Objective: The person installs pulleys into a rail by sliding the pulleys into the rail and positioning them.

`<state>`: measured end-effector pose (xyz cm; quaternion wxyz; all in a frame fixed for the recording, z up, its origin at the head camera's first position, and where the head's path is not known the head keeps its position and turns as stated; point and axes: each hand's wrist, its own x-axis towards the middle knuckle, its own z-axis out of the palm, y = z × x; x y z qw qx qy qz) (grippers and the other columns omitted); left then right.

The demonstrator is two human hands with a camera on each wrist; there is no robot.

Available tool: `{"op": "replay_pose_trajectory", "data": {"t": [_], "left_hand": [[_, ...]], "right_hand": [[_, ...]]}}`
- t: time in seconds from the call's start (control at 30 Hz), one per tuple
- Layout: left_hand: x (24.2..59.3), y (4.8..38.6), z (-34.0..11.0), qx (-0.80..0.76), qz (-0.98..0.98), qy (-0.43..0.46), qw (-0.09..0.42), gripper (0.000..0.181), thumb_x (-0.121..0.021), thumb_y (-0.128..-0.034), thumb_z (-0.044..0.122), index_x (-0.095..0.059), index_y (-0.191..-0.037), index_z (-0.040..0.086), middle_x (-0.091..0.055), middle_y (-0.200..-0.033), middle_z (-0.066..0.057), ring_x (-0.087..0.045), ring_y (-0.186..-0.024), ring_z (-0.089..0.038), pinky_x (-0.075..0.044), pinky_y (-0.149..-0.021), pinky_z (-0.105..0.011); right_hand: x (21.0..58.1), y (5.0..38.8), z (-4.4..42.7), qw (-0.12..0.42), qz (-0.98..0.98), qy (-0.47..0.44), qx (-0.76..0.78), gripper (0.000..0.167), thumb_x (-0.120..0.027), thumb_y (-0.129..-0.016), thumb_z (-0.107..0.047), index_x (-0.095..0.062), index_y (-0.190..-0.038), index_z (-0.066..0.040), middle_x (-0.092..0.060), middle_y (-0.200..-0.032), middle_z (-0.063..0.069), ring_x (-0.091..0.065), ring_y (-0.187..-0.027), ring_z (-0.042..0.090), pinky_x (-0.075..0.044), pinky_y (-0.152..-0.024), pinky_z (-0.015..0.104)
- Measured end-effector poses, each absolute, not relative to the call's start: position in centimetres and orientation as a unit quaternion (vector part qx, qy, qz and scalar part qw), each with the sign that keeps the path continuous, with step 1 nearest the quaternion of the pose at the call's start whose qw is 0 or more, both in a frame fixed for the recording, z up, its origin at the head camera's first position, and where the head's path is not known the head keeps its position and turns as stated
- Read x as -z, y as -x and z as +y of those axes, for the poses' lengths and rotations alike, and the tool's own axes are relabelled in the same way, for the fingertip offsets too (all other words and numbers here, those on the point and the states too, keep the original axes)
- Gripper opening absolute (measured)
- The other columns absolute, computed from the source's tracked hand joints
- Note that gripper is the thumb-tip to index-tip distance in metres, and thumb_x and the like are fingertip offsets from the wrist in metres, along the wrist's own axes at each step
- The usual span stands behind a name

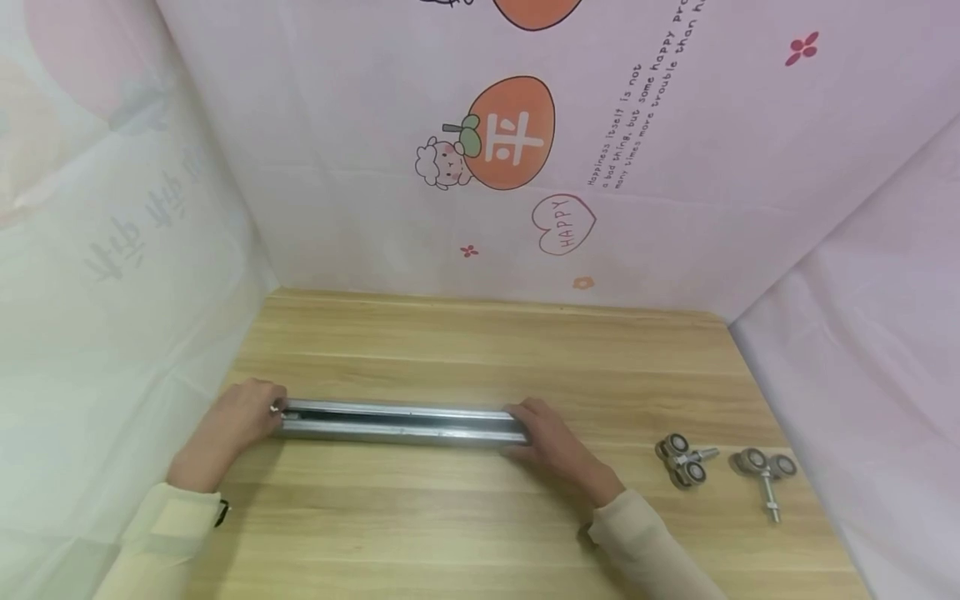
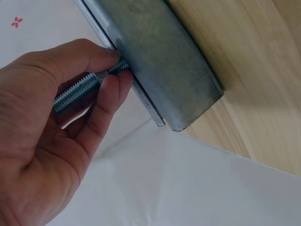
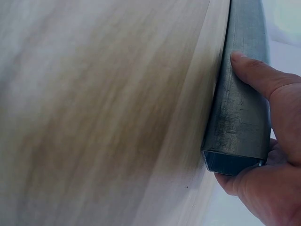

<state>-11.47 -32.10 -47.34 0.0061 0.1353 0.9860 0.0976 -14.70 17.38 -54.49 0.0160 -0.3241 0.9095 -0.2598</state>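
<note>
Rail (image 1: 405, 432) of grey metal, lying crosswise over the worktop (image 1: 420, 517), in the head view: probably stiff, fairly heavy and slick, best held at its ends. The left hand (image 1: 236, 421) and right hand (image 1: 551, 442) flank it, wrists angled inward. Left wrist view: thumb and fingertips pinch a threaded bolt (image 2: 77, 94) by the slot. Right wrist view: thumb and fingers, spread to the rail's width, grip its end.

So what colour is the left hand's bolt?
The bolt is bluish silver, best seen in the left wrist view.
</note>
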Motion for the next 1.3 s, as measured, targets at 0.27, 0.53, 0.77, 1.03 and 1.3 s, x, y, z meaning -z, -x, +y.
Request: {"op": "replay_pose_trajectory", "data": {"t": [0.27, 0.53, 0.77, 1.03, 1.3], "left_hand": [[47.5, 11.5, -32.9, -0.099, 0.985, -0.14, -0.005, 0.016, -0.082, -0.0722, -0.002, -0.069, -0.076, 0.006, -0.071, -0.074, -0.009, -0.066, -0.065, -0.029, -0.057, -0.06, -0.05], [47.6, 11.4, -33.1, -0.101, 0.986, -0.134, -0.003, 0.016, -0.082, -0.0728, -0.001, -0.068, -0.075, 0.007, -0.071, -0.074, -0.008, -0.065, -0.064, -0.028, -0.056, -0.059, -0.05], [47.5, 11.3, -33.1, -0.103, 0.986, -0.133, 0.001, 0.016, -0.084, -0.0738, -0.002, -0.07, -0.077, 0.005, -0.073, -0.076, -0.01, -0.067, -0.066, -0.029, -0.057, -0.061, -0.05], [47.6, 11.3, -33.1, -0.1, 0.986, -0.134, -0.012, 0.017, -0.085, -0.0725, -0.003, -0.069, -0.077, 0.004, -0.073, -0.076, -0.01, -0.068, -0.067, -0.029, -0.058, -0.062, -0.05], [47.7, 11.3, -33.3, -0.1, 0.987, -0.124, 0.0, 0.018, -0.085, -0.0731, -0.002, -0.069, -0.078, 0.004, -0.073, -0.078, -0.011, -0.068, -0.07, -0.031, -0.058, -0.065, -0.051]], "right_hand": [[54.4, 14.7, 17.4, 0.019, 0.91, 0.321, 0.263, 0.059, -0.09, -0.087, -0.025, -0.065, -0.137, -0.006, -0.062, -0.106, 0.0, -0.056, -0.094, 0.013, -0.054, -0.084, 0.036], [54.4, 14.6, 17.3, 0.012, 0.907, 0.329, 0.264, 0.06, -0.091, -0.085, -0.025, -0.066, -0.135, -0.004, -0.062, -0.105, 0.001, -0.056, -0.093, 0.015, -0.054, -0.083, 0.036], [54.3, 14.6, 17.4, 0.014, 0.905, 0.326, 0.272, 0.059, -0.09, -0.086, -0.025, -0.066, -0.136, -0.004, -0.062, -0.106, 0.001, -0.056, -0.094, 0.015, -0.054, -0.084, 0.037], [54.4, 14.7, 17.4, 0.002, 0.904, 0.333, 0.267, 0.06, -0.091, -0.085, -0.026, -0.066, -0.135, -0.004, -0.062, -0.106, 0.001, -0.055, -0.093, 0.014, -0.054, -0.083, 0.037], [54.3, 14.6, 17.4, 0.012, 0.906, 0.328, 0.267, 0.06, -0.09, -0.086, -0.025, -0.065, -0.136, -0.004, -0.062, -0.106, 0.002, -0.056, -0.094, 0.015, -0.054, -0.084, 0.037]]}}
